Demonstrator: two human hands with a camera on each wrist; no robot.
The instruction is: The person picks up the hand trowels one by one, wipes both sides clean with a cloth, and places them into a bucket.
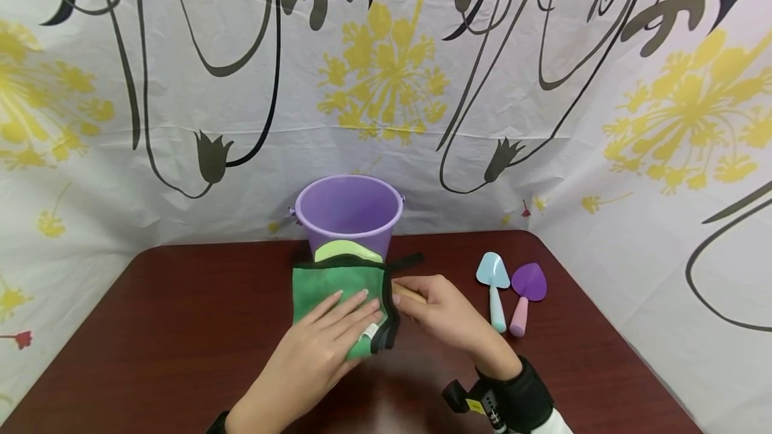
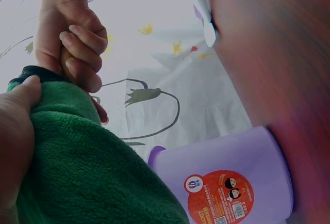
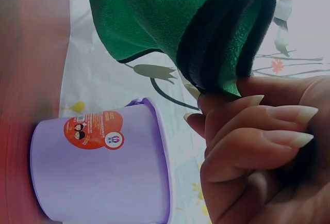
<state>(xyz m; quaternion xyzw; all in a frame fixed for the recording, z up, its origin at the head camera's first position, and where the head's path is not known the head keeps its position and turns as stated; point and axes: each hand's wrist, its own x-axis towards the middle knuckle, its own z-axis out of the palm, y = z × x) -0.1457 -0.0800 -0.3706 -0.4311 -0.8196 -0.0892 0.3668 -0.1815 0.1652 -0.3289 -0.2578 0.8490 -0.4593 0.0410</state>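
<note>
The cloth [image 1: 328,288] is plush and green, with black edging, a black strip trailing at its far right corner and 1 small white tag near its near right side. It is held up off the table [image 1: 199,327], around the middle, near side of the bucket [image 1: 351,236]. The left hand [image 1: 326,340] holds it with 4 fingers over the top and the thumb beneath. The right hand [image 1: 443,307] has a narrow grip on a tan handle [image 1: 411,293], just right of the cloth. A pale green piece [image 1: 346,249] shows past the cloth's far edge; what it is cannot be told.

The table is dark red-brown and glossy. A white sheet [image 1: 386,86] printed with yellow flowers and grey-black stems hangs at the far side and right.

The bucket is purple, with a round red label [image 2: 221,195]; its inner wall shows, its bottom hidden. At right lie 2 trowels, 1 blue [image 1: 493,272], 1 purple with a pink handle [image 1: 529,283].
</note>
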